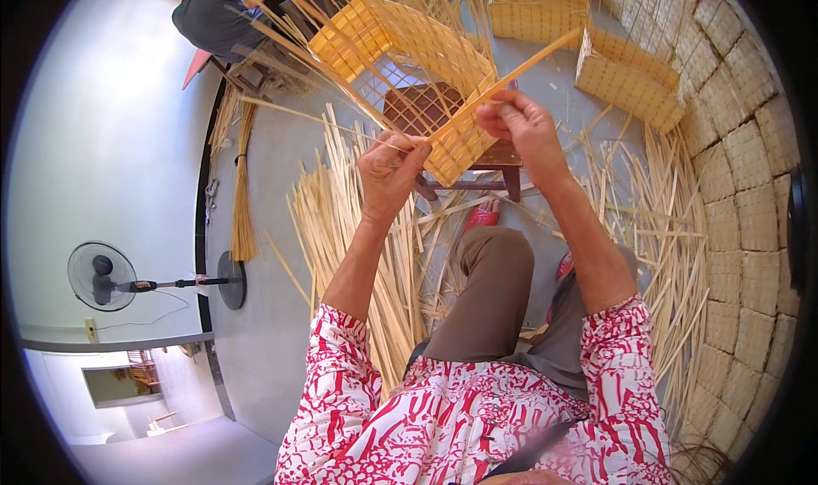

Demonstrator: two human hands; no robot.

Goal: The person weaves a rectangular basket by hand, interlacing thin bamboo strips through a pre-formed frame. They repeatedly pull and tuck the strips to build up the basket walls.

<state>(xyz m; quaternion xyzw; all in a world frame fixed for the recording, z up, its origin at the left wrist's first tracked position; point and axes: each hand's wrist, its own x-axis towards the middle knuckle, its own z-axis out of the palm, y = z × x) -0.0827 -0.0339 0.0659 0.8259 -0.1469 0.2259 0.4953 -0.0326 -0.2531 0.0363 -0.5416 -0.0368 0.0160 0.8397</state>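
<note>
A half-woven yellow bamboo basket (467,144) rests tilted on a dark wooden stool (498,155) in front of me. Its sides are an open lattice, and loose strip ends stick out at the far left. A flat bamboo strip (545,54) runs along the near rim, its free end pointing up to the right. At the rim's near left corner my left hand (388,172) is closed, thumb and fingers pinching the strip. My right hand (527,132) is closed on the same strip farther right, fingertips against the rim.
Loose bamboo strips (362,255) lie in heaps on both sides of my legs. Woven baskets (630,76) stand at the far right, beside stacked woven pieces (737,204). A broom (244,187) and a standing fan (102,276) are at left. Another person (213,17) sits at the far left.
</note>
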